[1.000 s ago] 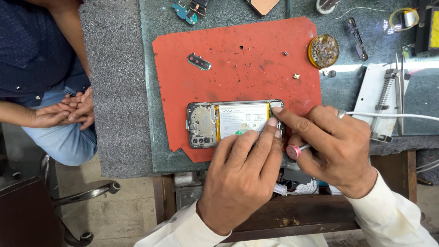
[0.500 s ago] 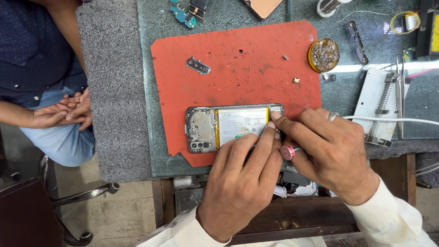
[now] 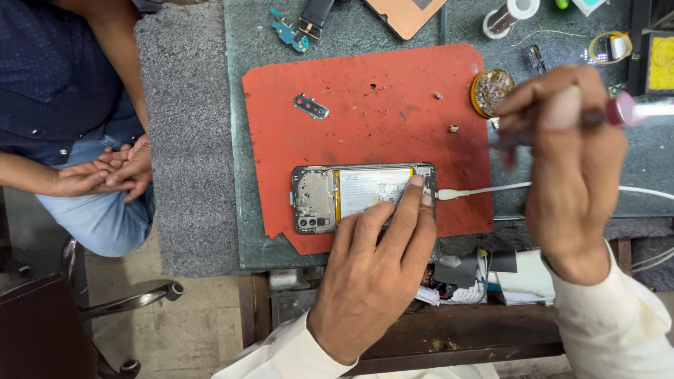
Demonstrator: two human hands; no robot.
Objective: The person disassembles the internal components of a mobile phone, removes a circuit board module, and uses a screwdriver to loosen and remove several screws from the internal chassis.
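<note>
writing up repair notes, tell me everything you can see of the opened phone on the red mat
The phone lies flat, long side across, near the front edge of the red mat. Its back cover is off: a grey metal frame surrounds a pale battery with orange edges, and the left end shows a bare board section with two small camera lenses. A white cable is plugged into its right end. The left hand presses its fingers on the battery's right part. The right hand is raised off to the right, holding a tool and not touching it.
</note>
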